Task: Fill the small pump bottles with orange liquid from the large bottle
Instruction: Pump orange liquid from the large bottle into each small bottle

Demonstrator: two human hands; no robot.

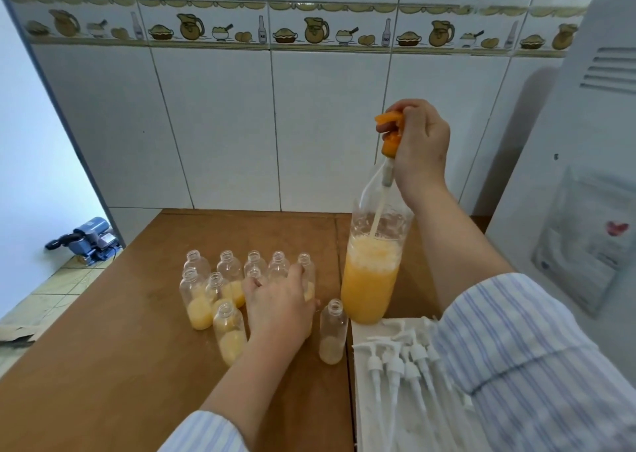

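A large clear bottle (370, 279), about half full of foamy orange liquid, stands on the wooden table (120, 365). My right hand (418, 145) grips its orange pump head (390, 131), which is lifted above the neck with the dip tube still hanging inside. Several small clear bottles (229, 272) stand uncapped in a cluster to the left; some hold a little orange liquid. My left hand (278, 305) wraps around one small bottle in that cluster, mostly hiding it. One small bottle (332, 334) stands apart by the large bottle's base.
Several white pump tops (395, 365) lie on a white cloth (370, 410) at the front right. A white appliance (585, 176) fills the right side. A tiled wall stands behind the table. A blue machine (89, 240) sits on the floor at left.
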